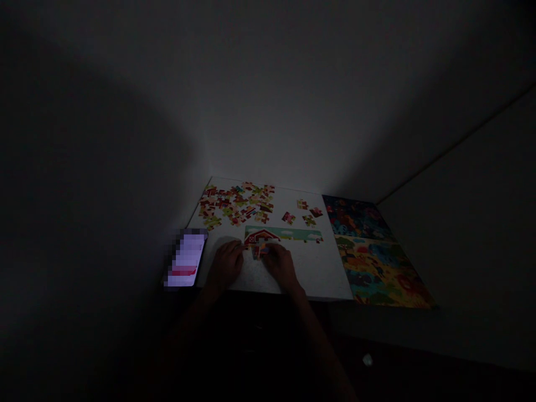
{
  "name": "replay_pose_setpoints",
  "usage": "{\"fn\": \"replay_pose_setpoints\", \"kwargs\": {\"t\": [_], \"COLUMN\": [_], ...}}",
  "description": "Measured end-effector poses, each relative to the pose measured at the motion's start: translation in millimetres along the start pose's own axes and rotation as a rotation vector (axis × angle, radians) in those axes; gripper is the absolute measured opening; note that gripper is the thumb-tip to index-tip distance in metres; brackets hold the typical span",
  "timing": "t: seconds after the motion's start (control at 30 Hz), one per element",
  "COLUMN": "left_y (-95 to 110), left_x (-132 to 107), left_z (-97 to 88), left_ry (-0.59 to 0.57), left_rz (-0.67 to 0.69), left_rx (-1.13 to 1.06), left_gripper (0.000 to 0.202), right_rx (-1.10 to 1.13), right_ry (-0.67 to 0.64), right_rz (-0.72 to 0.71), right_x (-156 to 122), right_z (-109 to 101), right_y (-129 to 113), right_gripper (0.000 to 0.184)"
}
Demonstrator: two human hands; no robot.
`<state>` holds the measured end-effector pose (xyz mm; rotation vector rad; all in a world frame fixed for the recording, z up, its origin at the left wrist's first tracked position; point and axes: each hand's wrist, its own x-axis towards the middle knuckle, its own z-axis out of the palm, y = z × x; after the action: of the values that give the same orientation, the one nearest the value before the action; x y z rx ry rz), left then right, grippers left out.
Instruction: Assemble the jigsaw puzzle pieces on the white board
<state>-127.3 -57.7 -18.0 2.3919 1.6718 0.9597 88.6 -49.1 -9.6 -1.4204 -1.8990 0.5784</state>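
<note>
A partly joined jigsaw puzzle (288,233) lies on the white table, showing a red barn under a pale blue-green sky. My right hand (281,266) is at its lower edge, fingers pinched on a puzzle piece (263,249) with blue and orange on it. Beside the puzzle's left end, my left hand (228,262) rests with bent fingers close together, the fingertips near the barn's lower left corner. Whatever those left fingers hold, if anything, is too dark to make out.
Loose puzzle pieces (234,204) are heaped at the back left, and several separate pieces (288,218) lie behind the puzzle. A lit phone (186,259) sits at the left edge. Two colourful picture sheets (377,262) cover the right side. A wall (268,111) rises behind the table.
</note>
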Motion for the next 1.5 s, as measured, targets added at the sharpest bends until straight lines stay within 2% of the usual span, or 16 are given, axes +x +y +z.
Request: {"fn": "replay_pose_setpoints", "kwargs": {"t": [0.4, 0.53, 0.77, 0.9, 1.07, 1.27, 1.5], "left_y": [2, 4, 9, 12, 14, 12, 10], "left_x": [3, 3, 4, 6, 6, 5, 3], "left_z": [-3.2, -3.7, -6.0, -7.7, -9.1, -9.4, -10.5], "left_ry": [-0.057, -0.044, -0.063, -0.038, -0.064, -0.079, -0.128], "left_rz": [-0.019, -0.025, 0.024, 0.055, 0.083, 0.084, 0.130], "left_rx": [-0.004, -0.001, 0.010, 0.013, 0.033, 0.038, 0.032], "left_gripper": [0.033, 0.033, 0.034, 0.033, 0.030, 0.029, 0.031], "right_rx": [-0.094, -0.113, -0.164, -0.202, -0.209, -0.129, -0.046], "right_ry": [-0.009, -0.035, -0.064, -0.079, -0.090, -0.047, 0.000], "right_rz": [0.018, 0.023, 0.032, 0.009, -0.024, -0.022, -0.116], "right_x": [-3, -4, -3, -3, -3, -2, 20], "right_z": [4, 5, 7, 10, 10, 12, 6], "right_y": [-12, -18, -27, -25, -24, -20, -9], "right_gripper": [0.029, 0.028, 0.029, 0.029, 0.031, 0.024, 0.025]}}
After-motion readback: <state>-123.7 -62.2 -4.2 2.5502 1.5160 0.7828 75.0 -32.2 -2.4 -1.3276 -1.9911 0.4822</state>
